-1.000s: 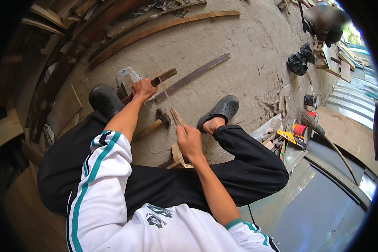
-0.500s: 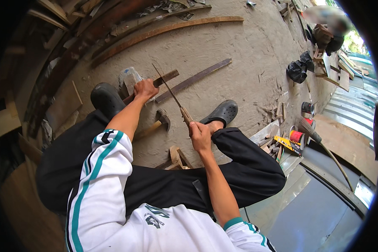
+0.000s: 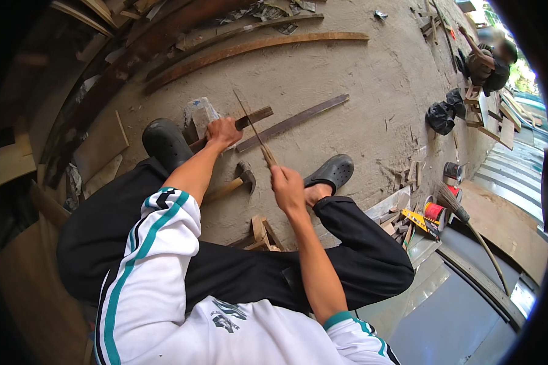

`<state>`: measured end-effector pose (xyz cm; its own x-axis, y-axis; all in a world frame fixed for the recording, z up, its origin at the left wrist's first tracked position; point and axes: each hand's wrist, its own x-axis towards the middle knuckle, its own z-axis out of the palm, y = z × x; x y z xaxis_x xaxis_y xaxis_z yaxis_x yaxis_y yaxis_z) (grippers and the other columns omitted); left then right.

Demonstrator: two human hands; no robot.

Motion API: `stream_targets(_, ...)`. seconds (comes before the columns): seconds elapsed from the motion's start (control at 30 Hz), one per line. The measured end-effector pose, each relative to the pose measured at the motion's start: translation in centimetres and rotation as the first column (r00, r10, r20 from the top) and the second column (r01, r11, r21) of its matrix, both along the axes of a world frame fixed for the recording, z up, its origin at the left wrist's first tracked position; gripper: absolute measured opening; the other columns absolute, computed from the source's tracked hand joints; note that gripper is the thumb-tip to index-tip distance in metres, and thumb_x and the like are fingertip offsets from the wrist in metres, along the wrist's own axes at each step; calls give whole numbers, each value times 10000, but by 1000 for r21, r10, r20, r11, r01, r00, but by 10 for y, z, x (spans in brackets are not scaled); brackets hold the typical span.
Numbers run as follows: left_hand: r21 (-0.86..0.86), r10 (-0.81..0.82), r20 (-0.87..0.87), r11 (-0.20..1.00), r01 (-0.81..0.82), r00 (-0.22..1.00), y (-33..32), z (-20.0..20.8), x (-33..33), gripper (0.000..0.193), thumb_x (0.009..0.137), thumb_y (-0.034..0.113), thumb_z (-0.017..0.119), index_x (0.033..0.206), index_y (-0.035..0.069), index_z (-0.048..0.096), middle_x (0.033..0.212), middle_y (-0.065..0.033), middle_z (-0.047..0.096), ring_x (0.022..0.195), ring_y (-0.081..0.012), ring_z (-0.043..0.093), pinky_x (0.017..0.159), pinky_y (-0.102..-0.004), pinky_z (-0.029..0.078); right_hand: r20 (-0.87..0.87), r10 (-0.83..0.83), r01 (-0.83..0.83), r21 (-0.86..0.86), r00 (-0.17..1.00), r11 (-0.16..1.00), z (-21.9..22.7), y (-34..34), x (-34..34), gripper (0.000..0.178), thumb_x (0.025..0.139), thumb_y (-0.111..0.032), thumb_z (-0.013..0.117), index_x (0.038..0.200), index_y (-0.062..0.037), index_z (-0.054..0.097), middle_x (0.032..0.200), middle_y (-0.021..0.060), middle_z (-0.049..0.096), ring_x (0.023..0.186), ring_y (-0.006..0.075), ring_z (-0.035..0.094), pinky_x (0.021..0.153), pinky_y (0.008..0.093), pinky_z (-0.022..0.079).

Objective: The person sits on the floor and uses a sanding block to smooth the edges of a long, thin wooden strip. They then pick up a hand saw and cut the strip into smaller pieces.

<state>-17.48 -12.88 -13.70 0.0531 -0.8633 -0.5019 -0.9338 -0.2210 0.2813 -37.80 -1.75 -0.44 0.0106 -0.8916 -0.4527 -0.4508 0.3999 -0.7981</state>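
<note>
My left hand (image 3: 223, 133) is closed around a narrow dark wooden strip (image 3: 262, 114), pressing it by a pale block (image 3: 201, 115) partly wrapped in clear plastic. The strip's end sticks out to the right of my fist. In my right hand (image 3: 288, 189) is the wooden handle of a thin-bladed handsaw (image 3: 255, 132). Its blade crosses the strip just right of my left hand; whether the teeth have cut in is too small to tell. A hammer (image 3: 247, 177) with a wooden handle lies on the ground between my feet.
Another dark strip (image 3: 293, 123) lies beyond the saw, and long boards (image 3: 256, 52) farther off. Wood offcuts (image 3: 263, 233) lie before my lap. At right are a yellow-handled saw (image 3: 415, 219), red spool (image 3: 433, 211), brush (image 3: 453, 202), and black bag (image 3: 439, 117). Another person (image 3: 488, 68) sits far right.
My right hand has pushed the saw forward, away from me, across the strip. My left hand keeps its hold. The whole view has shifted slightly, and the other person's arm is now stretched out.
</note>
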Motion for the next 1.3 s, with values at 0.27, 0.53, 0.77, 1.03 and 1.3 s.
stream_targets(0.27, 38, 22, -12, 999, -21, 1000, -1, 1, 0, 381, 759, 342, 694, 1000, 48, 726, 955, -216, 714, 936, -389, 698, 805, -475, 565, -36, 44, -46, -49, 998, 998, 0, 14, 1, 338, 938, -225, 532, 770, 64, 577, 627, 249, 524, 536, 317, 533, 552, 427, 397)
stream_targets(0.53, 29, 24, 6, 999, -24, 1000, 1, -2, 8, 405, 775, 403, 709, 986, 58, 728, 930, -217, 714, 915, -384, 703, 793, -481, 569, 36, 35, -36, 34, 999, 999, 47, 46, -29, 307, 932, -201, 539, 770, 60, 559, 626, 232, 514, 562, 355, 551, 564, 412, 413)
stream_targets(0.77, 10, -1, 19, 1000, 1, 1000, -3, -4, 1, 394, 760, 383, 699, 973, 53, 731, 911, -215, 717, 882, -381, 709, 772, -474, 569, 46, 12, -8, -88, 999, 996, -21, 5, -3, 325, 942, -225, 536, 785, 58, 569, 665, 257, 522, 568, 392, 524, 559, 425, 391)
stream_targets(1.03, -28, 3, 34, 1000, -2, 999, -4, -5, 3, 381, 745, 358, 701, 953, 41, 736, 893, -219, 715, 866, -382, 711, 766, -478, 568, 57, -32, 33, -12, 998, 999, 21, 71, -34, 308, 928, -194, 555, 721, 34, 575, 568, 197, 486, 492, 228, 505, 526, 406, 389)
stream_targets(1.3, 42, 49, -17, 998, -48, 999, 3, -4, 8, 386, 750, 356, 723, 978, 44, 739, 987, -225, 711, 979, -390, 689, 813, -483, 562, 58, 15, -13, -28, 998, 1000, -7, 36, -13, 345, 938, -217, 554, 701, 34, 538, 556, 170, 476, 502, 195, 470, 517, 403, 371)
